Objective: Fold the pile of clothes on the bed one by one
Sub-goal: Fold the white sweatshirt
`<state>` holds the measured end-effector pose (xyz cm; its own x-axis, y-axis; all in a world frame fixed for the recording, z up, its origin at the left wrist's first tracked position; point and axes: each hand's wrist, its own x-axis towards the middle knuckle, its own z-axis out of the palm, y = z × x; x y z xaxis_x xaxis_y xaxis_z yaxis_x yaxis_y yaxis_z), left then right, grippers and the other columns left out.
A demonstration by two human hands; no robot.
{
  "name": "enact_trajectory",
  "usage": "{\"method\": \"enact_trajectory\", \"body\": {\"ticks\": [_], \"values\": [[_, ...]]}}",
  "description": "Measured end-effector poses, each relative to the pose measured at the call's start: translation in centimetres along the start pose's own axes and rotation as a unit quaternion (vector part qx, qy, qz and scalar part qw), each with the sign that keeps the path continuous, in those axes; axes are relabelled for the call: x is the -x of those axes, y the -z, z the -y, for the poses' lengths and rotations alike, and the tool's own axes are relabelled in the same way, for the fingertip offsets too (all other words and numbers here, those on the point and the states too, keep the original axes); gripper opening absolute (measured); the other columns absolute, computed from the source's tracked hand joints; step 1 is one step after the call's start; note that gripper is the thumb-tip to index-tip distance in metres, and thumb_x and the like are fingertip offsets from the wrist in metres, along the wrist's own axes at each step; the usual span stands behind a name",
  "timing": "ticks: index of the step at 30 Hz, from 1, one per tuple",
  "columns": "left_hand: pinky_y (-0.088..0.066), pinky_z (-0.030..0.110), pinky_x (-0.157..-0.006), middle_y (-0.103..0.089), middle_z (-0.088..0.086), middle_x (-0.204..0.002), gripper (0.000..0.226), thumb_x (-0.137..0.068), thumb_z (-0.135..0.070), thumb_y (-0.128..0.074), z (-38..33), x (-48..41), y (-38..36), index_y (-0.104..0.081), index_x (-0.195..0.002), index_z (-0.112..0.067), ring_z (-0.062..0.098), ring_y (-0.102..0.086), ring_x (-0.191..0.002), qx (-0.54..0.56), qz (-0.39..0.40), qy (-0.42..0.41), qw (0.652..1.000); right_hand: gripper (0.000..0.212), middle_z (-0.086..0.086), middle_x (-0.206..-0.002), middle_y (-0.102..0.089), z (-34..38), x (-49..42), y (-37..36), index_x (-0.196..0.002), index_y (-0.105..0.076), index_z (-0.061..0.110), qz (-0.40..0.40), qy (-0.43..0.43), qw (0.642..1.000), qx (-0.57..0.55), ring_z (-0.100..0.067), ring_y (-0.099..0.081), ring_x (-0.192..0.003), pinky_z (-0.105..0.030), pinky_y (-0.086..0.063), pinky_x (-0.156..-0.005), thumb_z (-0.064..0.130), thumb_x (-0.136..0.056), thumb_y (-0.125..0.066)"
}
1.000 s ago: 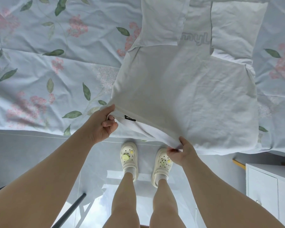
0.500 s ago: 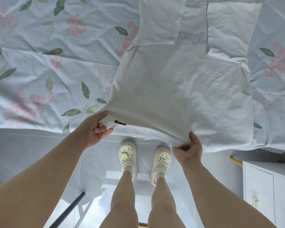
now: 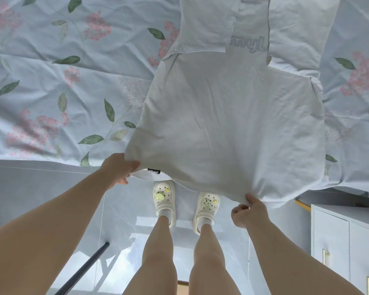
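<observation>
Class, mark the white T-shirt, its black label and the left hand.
white T-shirt [image 3: 232,128]: head view, middle of the body.
black label [image 3: 153,171]: head view, centre of the tag.
left hand [image 3: 118,169]: head view, back of the hand.

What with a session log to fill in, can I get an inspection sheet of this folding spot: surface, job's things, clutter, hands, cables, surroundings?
Surface: bed, covered by a wrinkled floral sheet.
Job's things: one white T-shirt spread on the bed, sleeves folded inward, hem held up past the bed edge.
Clutter: nothing seen.
Hands: left hand grips the hem's left corner; right hand pinches the hem further right.
Cables: nothing seen.
Surroundings: glossy floor, a dark rod at lower left, a white cabinet with gold handles at right, and the person's white clogs.
</observation>
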<state>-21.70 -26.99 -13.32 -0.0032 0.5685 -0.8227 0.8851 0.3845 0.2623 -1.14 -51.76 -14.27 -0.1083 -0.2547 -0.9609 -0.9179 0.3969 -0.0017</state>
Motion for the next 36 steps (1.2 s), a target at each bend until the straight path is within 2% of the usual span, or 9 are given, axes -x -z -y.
{"method": "enact_trajectory", "body": {"ticks": [5,7,9,11,14,17,22,29,36], "values": [[-0.051,0.036,-0.069,-0.064,0.009,-0.083,0.024,-0.082,-0.016,-0.063,2.1,-0.1,-0.7,-0.058,-0.104,-0.011,0.027,-0.064,-0.076,-0.148,-0.026,-0.020,0.988,0.033,0.004,-0.063,-0.032,-0.3,-1.2,0.6,-0.065,-0.039,0.013,-0.141,0.004,0.980,0.139,-0.012,-0.027,-0.050,-0.020,-0.026,-0.044,0.001,-0.081,-0.066],[-0.049,0.037,-0.075,-0.057,0.011,-0.103,0.041,-0.081,-0.012,-0.062,2.1,0.0,-1.1,-0.048,-0.120,-0.013,0.032,-0.058,-0.095,-0.194,-0.062,-0.008,0.979,0.008,-0.001,-0.072,-0.040,-0.5,-1.5,0.5,-0.089,-0.057,0.007,-0.151,0.036,0.972,0.177,-0.015,-0.039,-0.059,-0.022,-0.038,-0.052,-0.001,-0.090,-0.054],[-0.045,0.042,-0.086,-0.048,0.015,-0.121,0.055,-0.081,-0.012,-0.061,1.8,0.0,-1.9,-0.037,-0.130,-0.014,0.037,-0.048,-0.111,-0.200,-0.107,-0.021,0.974,0.032,-0.008,-0.098,-0.047,-0.3,-1.1,-0.2,-0.127,-0.048,0.001,-0.129,0.125,0.952,0.249,-0.019,-0.049,-0.088,-0.025,-0.047,-0.084,0.006,-0.096,-0.044],[-0.039,0.046,-0.092,-0.039,0.015,-0.134,0.063,-0.081,-0.016,-0.062,0.5,0.1,-2.9,-0.032,-0.136,-0.018,0.038,-0.039,-0.121,-0.196,-0.145,-0.067,0.968,0.039,-0.007,-0.122,-0.043,0.0,-0.9,-1.0,-0.131,-0.043,0.010,-0.135,0.295,0.872,0.367,-0.022,-0.047,-0.109,-0.030,-0.041,-0.090,0.013,-0.093,-0.049],[-0.036,0.047,-0.098,-0.027,0.006,-0.148,0.070,-0.084,-0.022,-0.061,-1.7,0.1,-4.1,-0.025,-0.143,-0.026,0.035,-0.033,-0.129,-0.220,-0.126,-0.150,0.956,0.054,-0.005,-0.150,-0.027,0.6,0.6,-3.0,-0.138,-0.039,0.022,-0.094,0.504,0.659,0.550,-0.032,-0.037,-0.127,-0.042,-0.033,-0.100,0.015,-0.086,-0.054],[-0.031,0.048,-0.104,-0.015,-0.001,-0.155,0.066,-0.088,-0.032,-0.056,-3.2,-0.6,-5.1,-0.023,-0.145,-0.034,0.030,-0.022,-0.138,-0.295,-0.046,-0.134,0.945,0.064,0.003,-0.157,-0.013,1.5,0.3,-4.3,-0.146,-0.026,0.031,-0.028,0.488,0.489,0.722,-0.029,-0.025,-0.137,-0.043,-0.025,-0.107,0.022,-0.088,-0.051],[-0.033,0.043,-0.100,-0.037,0.008,-0.140,0.038,-0.093,-0.031,-0.049,-5.6,-1.2,-4.7,-0.048,-0.131,-0.026,0.032,-0.036,-0.127,-0.233,-0.120,-0.104,0.959,0.037,-0.006,-0.135,-0.044,2.4,1.7,-6.9,-0.127,-0.053,0.021,-0.033,0.509,0.491,0.707,-0.027,-0.040,-0.122,-0.038,-0.029,-0.101,0.021,-0.090,-0.048],[-0.034,0.046,-0.099,-0.035,0.011,-0.143,0.058,-0.090,-0.026,-0.054,-9.8,-4.1,-2.9,-0.029,-0.142,-0.019,0.035,-0.035,-0.127,-0.156,-0.137,-0.119,0.971,0.038,-0.006,-0.132,-0.050,1.5,5.2,-16.9,-0.128,-0.052,0.020,0.052,0.580,0.445,0.680,-0.026,-0.042,-0.121,-0.036,-0.031,-0.098,0.018,-0.090,-0.047],[-0.043,0.037,-0.090,-0.052,0.005,-0.122,0.050,-0.086,-0.034,-0.060,-16.3,-10.4,-0.2,-0.044,-0.131,-0.020,0.027,-0.049,-0.112,-0.043,-0.116,-0.177,0.977,0.040,-0.006,-0.134,-0.051,-1.2,7.8,-31.2,-0.132,-0.051,0.016,0.080,0.646,0.388,0.653,-0.027,-0.042,-0.124,-0.034,-0.031,-0.099,0.018,-0.093,-0.046]]}}
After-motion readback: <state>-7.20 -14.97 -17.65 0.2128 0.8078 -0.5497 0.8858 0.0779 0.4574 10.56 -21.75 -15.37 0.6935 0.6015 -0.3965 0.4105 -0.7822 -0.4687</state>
